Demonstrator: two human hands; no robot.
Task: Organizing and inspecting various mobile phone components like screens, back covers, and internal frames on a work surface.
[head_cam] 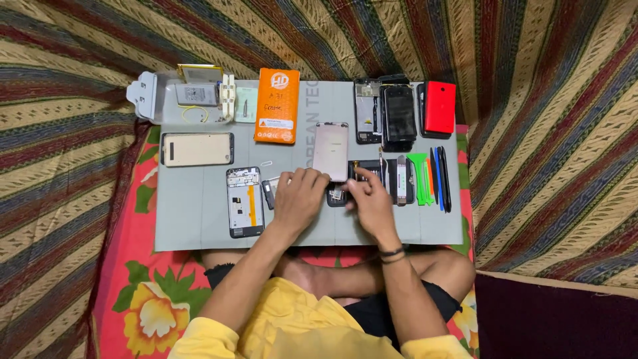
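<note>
L hand [297,197] lies flat, fingers spread, on grey mat [193,226] beside a small dark part [268,193]. R hand [367,199] pinches at small board [337,195] mid-mat. Clear tray [199,100] top-left holds battery, cable.

Warm overhead light, pretty even tbh

Soft shadows under both hands, slight glare on the grey mat [199,219], corners go dim, fine detail a bit soft w/ compression.
</note>
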